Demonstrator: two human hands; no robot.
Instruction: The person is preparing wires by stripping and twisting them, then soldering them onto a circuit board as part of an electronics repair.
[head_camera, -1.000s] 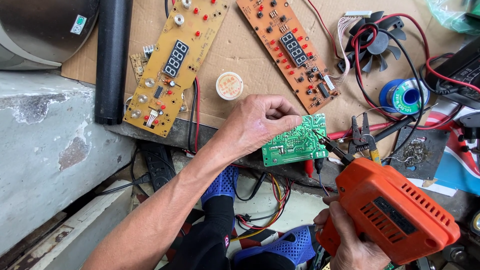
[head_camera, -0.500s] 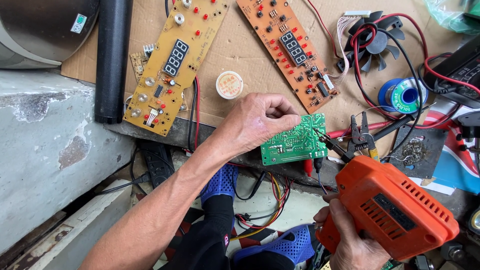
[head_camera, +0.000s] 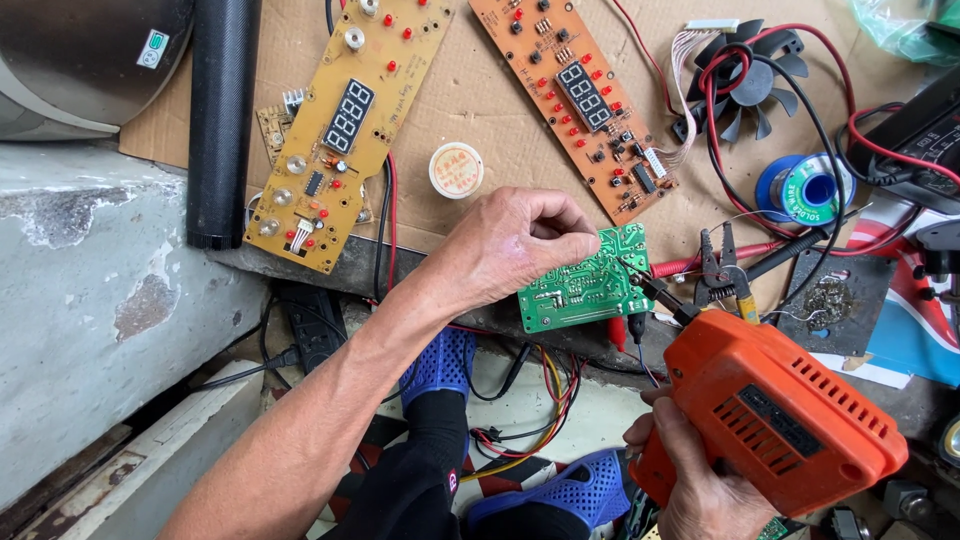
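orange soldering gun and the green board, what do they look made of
Soldering gun, in the right hand: looks like moulded plastic, matte orange, with vent slots cut in the shell.
Green board, pinched by the left hand: probably laminate circuit board, glossy green coating with pale traces and shiny solder dots.

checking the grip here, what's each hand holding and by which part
Left hand pinches the green circuit board by its upper edge; right hand grips the orange soldering gun by its handle.

right hand (head_camera: 700, 480) cut by bottom edge, green board (head_camera: 585, 280) partly under left hand (head_camera: 515, 245)
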